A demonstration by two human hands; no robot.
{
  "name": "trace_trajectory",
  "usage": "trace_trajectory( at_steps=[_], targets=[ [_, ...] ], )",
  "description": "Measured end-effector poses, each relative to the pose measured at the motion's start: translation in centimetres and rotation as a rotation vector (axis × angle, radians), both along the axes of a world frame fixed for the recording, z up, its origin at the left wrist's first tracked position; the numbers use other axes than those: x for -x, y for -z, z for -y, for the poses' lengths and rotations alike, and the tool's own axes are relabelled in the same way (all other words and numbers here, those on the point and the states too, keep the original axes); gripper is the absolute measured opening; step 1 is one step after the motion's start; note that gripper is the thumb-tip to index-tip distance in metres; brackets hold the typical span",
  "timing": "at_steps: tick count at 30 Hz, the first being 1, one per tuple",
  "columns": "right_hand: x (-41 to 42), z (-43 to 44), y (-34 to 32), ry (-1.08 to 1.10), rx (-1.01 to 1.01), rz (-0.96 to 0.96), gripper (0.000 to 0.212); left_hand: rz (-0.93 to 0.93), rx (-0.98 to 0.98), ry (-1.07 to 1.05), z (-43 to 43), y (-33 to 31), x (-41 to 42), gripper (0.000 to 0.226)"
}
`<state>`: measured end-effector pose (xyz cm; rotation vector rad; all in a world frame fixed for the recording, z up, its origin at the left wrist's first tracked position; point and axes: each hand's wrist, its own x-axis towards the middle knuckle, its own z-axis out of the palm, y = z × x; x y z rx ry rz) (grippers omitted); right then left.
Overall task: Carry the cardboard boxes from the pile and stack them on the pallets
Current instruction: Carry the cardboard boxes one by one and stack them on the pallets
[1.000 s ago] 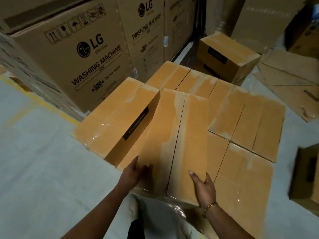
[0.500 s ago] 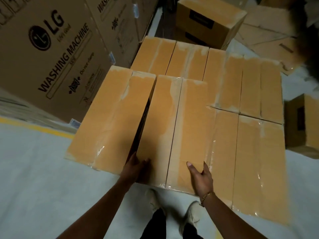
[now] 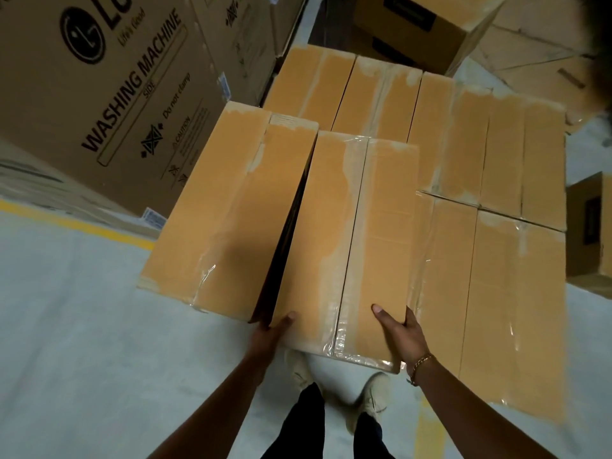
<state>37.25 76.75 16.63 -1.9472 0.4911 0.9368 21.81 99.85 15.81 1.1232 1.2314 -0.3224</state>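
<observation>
I hold a long tan cardboard box (image 3: 344, 246), taped along its top seam, by its near end. My left hand (image 3: 271, 329) grips its near left corner from below, thumb on top. My right hand (image 3: 402, 329), with a gold bracelet, clasps the near right corner. The box sits level beside a matching box (image 3: 228, 210) on its left, a narrow dark gap between them. Both lie on top of a layer of several similar boxes (image 3: 490, 276) spread to the right and behind. The pallet beneath is hidden.
Tall washing machine cartons (image 3: 109, 91) stand close on the left behind a yellow floor line (image 3: 66, 223). A brown box (image 3: 430, 24) sits at the back, another box (image 3: 592, 233) at the right edge, flattened cardboard (image 3: 536, 58) beyond. My feet (image 3: 334, 385) stand on grey floor.
The held box has swung parallel to the left box and lowered level with it. The left box has settled flat. My view tilted further down, showing my feet.
</observation>
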Motion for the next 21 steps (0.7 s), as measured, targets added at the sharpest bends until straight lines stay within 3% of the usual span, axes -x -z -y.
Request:
trace_trajectory(
  at_steps=[5,10,14,21],
  targets=[
    [0.0,-0.4,0.2,0.024,-0.045,0.024,0.102,-0.068,0.225,-0.204,0.2,1.3,1.2,0.093],
    [0.3,-0.9,1.0,0.01,-0.031,0.041,0.126,-0.033,0.191,-0.303,0.1,1.9,0.9,0.071],
    [1.0,-2.3,1.4,0.017,-0.078,0.05,0.136,-0.056,0.117,-0.334,-1.7,1.8,1.0,0.073],
    [1.3,-2.8,2.4,0.029,-0.115,0.064,0.094,-0.054,0.115,-0.353,-2.4,2.3,0.9,0.086]
  ],
)
